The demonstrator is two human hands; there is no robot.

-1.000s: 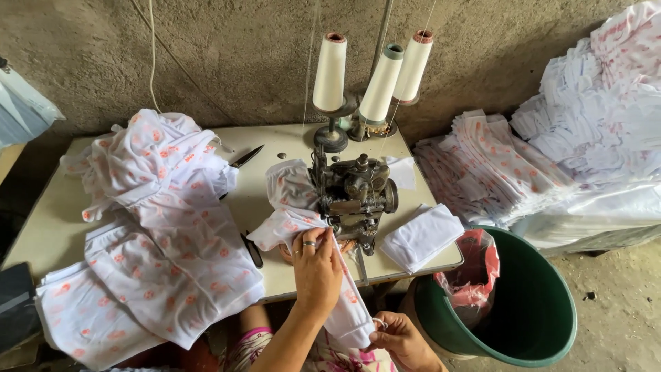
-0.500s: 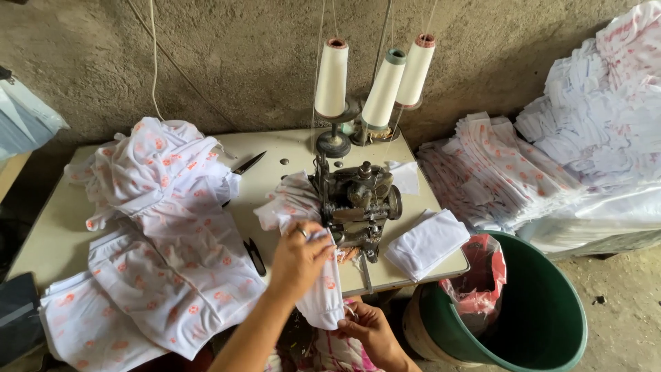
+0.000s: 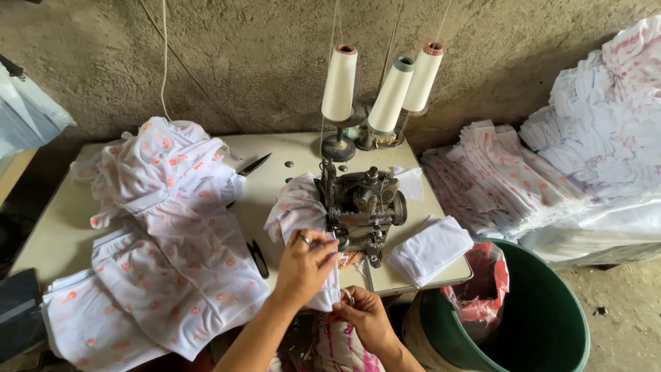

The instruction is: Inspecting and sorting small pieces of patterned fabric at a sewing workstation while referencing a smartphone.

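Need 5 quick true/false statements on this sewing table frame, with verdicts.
1. Three thread cones stand behind the sewing machine. True.
2. The left hand presses white fabric at the machine. True.
3. The bucket is blue. False: it is green, with a red bag in it.
4. The scissors are in the right hand. False: they lie on the table.
5. A folded white cloth lies right of the machine. True.

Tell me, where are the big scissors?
In the head view, the scissors lie on the sewing table, left of the sewing machine, beside the pile of dotted white cloth.
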